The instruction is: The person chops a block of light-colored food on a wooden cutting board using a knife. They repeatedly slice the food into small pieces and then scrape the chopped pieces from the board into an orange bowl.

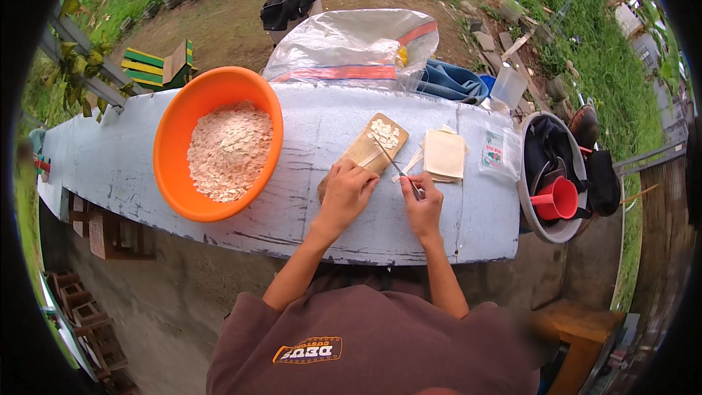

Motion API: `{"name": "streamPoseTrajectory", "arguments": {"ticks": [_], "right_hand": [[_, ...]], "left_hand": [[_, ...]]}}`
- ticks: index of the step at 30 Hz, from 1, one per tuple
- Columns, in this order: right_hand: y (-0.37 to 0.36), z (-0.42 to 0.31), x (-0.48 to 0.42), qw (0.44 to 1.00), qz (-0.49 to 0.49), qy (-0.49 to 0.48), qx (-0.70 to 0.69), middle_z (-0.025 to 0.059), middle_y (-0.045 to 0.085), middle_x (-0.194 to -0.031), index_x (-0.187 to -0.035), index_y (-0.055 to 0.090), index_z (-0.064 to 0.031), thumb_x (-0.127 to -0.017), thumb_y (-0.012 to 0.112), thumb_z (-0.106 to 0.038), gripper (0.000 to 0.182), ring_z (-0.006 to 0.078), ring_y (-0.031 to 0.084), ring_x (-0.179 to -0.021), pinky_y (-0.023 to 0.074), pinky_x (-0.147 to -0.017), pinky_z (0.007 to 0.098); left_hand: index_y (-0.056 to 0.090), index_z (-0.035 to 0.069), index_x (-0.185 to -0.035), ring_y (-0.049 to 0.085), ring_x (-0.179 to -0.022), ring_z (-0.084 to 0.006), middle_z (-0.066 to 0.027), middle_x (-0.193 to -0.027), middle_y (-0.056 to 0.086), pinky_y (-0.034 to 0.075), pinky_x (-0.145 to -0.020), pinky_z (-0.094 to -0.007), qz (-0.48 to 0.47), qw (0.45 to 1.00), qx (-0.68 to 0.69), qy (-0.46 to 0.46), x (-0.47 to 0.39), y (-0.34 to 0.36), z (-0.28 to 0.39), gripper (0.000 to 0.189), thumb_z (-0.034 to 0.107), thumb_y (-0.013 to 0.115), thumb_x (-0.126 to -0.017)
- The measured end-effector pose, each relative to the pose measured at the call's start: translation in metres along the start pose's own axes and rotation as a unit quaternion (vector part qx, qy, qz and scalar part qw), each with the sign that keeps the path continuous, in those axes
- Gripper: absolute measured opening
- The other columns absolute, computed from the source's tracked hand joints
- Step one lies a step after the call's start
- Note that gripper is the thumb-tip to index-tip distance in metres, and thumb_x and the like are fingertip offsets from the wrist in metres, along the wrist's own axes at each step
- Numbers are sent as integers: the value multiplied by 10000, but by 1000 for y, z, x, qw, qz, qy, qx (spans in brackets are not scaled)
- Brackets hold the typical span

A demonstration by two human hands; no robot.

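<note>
My right hand grips a knife, its narrow blade slanting up and left across the edge of a wooden cutting board. On the board, the fingers of my left hand hold down a thin pale strip, partly hidden beneath them. Small cut pale pieces lie loose at the board's far end. Just right of the board is a stack of thin, square, cream-coloured sheets, with narrow strips at its left side. An orange plastic basin to the left holds a heap of similar small pieces.
The metal-topped table bears a clear printed plastic bag at right. A large transparent sack and blue cloth lie along the far edge. Beyond the right edge, a grey tub holds a red plastic dipper and dark items.
</note>
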State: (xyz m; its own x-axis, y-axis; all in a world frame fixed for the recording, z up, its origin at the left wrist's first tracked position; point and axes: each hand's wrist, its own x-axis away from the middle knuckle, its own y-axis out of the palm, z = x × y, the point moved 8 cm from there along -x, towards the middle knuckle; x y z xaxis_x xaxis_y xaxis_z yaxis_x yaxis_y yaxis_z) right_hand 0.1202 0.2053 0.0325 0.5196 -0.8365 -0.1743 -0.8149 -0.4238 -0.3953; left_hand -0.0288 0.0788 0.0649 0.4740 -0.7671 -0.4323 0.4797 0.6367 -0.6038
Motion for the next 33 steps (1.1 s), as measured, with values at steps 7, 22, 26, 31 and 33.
{"name": "streamPoseTrajectory", "arguments": {"ticks": [7,22,26,31,33], "right_hand": [[-2,9,-1,1000,-18,-1,-2,108,746,-816,-985,700,-24,-964,774,-172,166,169,667,-663,502,-603,330],[-5,-5,-8,997,-40,-47,51,133,725,-787,-910,683,-44,-984,745,-230,210,276,680,-634,494,-583,372],[-5,-6,-11,995,-51,-55,64,130,714,-767,-894,677,-58,-992,736,-247,221,292,665,-611,485,-564,381],[-4,-9,-14,992,-35,-96,75,122,702,-751,-896,685,-56,-993,738,-240,214,253,648,-597,481,-562,368],[-4,2,-11,998,-26,-61,20,114,694,-745,-905,694,-54,-990,743,-232,204,223,629,-592,475,-562,355]], "left_hand": [[737,69,-1011,610,-939,-301,-106,-906,689,459,-886,-406,-20,997,40,-57,-6,10,6,109,51,713,-906],[694,68,-1257,461,-1370,-357,-157,-1453,558,376,-1137,-478,-19,992,-120,-27,-3,10,-14,318,70,642,-943],[718,74,-1236,460,-1378,-342,-150,-1461,562,373,-1138,-464,-22,993,-110,-37,-2,11,-20,308,67,642,-938],[751,95,-1194,460,-1375,-331,-134,-1455,572,381,-1126,-458,-14,993,-103,-50,-2,11,-22,294,45,643,-925],[754,94,-1193,464,-1370,-335,-133,-1449,578,387,-1124,-459,-9,993,-103,-51,-3,10,-22,301,36,640,-920]]}}
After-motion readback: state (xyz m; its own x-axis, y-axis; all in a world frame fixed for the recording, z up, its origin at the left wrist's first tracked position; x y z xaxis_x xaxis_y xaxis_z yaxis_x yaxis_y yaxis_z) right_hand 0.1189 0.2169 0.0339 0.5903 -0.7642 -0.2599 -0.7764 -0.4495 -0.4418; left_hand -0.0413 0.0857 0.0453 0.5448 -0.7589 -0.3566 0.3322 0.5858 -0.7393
